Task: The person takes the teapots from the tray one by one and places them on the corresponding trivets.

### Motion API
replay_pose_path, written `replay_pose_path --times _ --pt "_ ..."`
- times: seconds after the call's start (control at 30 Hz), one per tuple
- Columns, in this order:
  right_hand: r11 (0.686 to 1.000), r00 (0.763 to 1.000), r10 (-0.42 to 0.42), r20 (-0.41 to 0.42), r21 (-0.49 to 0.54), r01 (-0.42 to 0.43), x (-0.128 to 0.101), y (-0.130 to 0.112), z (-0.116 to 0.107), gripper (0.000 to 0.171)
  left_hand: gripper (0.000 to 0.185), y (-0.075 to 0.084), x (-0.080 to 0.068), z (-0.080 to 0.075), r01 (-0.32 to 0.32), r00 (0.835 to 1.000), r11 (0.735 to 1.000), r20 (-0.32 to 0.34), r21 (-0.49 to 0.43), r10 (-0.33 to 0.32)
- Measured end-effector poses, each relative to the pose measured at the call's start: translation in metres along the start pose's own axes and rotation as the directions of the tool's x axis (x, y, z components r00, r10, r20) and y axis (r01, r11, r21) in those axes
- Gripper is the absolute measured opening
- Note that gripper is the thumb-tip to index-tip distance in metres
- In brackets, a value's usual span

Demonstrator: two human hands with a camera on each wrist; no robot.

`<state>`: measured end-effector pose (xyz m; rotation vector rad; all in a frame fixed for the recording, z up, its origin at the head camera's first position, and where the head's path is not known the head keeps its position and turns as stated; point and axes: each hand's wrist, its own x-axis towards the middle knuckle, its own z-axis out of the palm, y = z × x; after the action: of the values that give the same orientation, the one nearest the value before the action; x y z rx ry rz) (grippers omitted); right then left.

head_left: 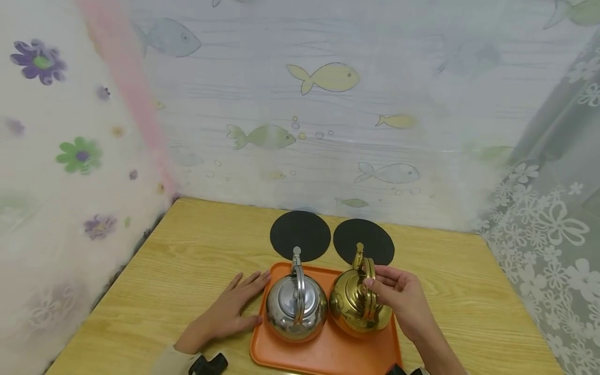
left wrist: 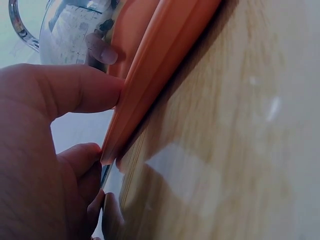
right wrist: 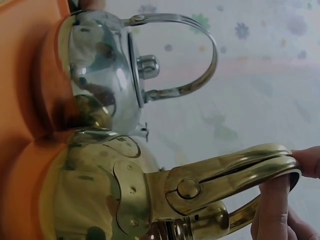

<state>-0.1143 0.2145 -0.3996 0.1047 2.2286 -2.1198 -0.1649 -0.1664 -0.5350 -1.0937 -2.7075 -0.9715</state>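
Observation:
An orange tray [head_left: 328, 354] lies on the wooden table [head_left: 187, 260] and carries two kettles. The silver kettle [head_left: 296, 307] stands on its left half and the gold kettle [head_left: 351, 304] on its right half, the two bodies close together. My left hand [head_left: 255, 299] lies flat on the table with straight fingers. Its thumb [left wrist: 85, 92] presses the tray's left rim [left wrist: 160, 65]. My right hand [head_left: 375, 278] pinches the gold kettle's upright handle [right wrist: 225, 175] between its fingertips [right wrist: 272, 210]. The silver kettle [right wrist: 100, 75] also has its handle up.
Two black round mats [head_left: 300, 234] [head_left: 364, 240] lie side by side on the table just behind the tray. Printed curtains with fish and flowers close off the back, left and right. Bare tabletop shows to the left and right of the tray.

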Motion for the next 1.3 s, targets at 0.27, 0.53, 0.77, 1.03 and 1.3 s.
replay_pose_path --times 0.27,0.53,0.77,1.03,1.3 --pt "1.0 0.999 -0.016 -0.041 -0.012 0.015 -0.002 -0.001 0.002 0.042 0.078 -0.002 0.0 0.001 0.003 1.0 1.0 0.005 -0.005 -0.003" --pt "0.998 0.997 -0.058 -0.046 -0.035 0.056 -0.001 -0.004 0.0 0.044 0.078 -0.003 -0.001 0.002 0.004 1.0 1.0 0.012 0.017 -0.004" --pt "0.997 0.998 -0.054 -0.035 -0.048 0.053 0.0 -0.009 -0.003 0.046 0.079 -0.003 -0.001 0.001 -0.005 1.0 1.0 0.014 0.02 0.005" --pt "0.997 0.996 -0.077 -0.039 -0.034 0.075 0.005 -0.017 -0.007 0.049 0.08 -0.002 0.0 0.0 -0.013 1.0 1.0 0.018 -0.004 0.013" --pt "0.994 0.994 -0.105 -0.043 0.034 0.106 0.009 -0.02 -0.007 0.047 0.081 0.0 0.0 -0.003 -0.002 1.0 1.0 0.029 -0.001 0.002"
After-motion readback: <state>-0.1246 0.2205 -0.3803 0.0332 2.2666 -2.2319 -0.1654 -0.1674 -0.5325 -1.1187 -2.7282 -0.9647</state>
